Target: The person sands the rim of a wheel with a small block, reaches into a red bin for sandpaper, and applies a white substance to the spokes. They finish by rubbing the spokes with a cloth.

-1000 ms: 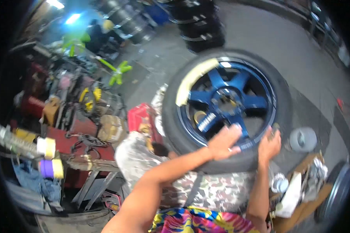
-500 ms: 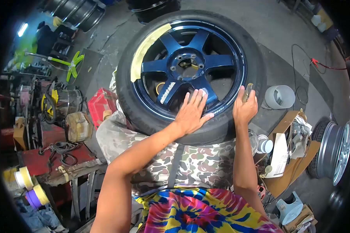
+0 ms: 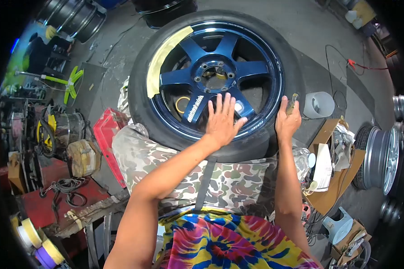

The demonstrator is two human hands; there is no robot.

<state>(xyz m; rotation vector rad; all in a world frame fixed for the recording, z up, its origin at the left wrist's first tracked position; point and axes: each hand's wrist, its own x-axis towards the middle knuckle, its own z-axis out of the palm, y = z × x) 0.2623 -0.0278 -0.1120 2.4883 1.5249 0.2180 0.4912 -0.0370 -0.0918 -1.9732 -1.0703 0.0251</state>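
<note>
In front of me lies a blue spoked wheel [image 3: 251, 68] with its black tyre [image 3: 141, 74] on, the near edge at my lap. A strip of yellow masking tape [image 3: 159, 62] covers the rim at upper left. My left hand [image 3: 222, 121] is over the lower spokes, palm down with fingers spread, holding nothing. Near its thumb, a small pale patch [image 3: 239, 108] shows on the lower right spoke. My right hand [image 3: 288, 120], at the tyre's right side, is closed around a small yellowish, partly see-through tool [image 3: 292, 103]; its kind is unclear.
A translucent tub [image 3: 318, 106] stands right of the tyre. Beyond are a cardboard box [image 3: 354, 168] with papers and a silver wheel [image 3: 381, 159]. At left are a red case [image 3: 110, 134], a coiled cable [image 3: 69, 186] and tape rolls [image 3: 36, 237].
My left hand's fingers have spread apart, and the pale patch on the spoke shows more clearly. My right hand has turned its tool more upright. The whole view has shifted slightly.
</note>
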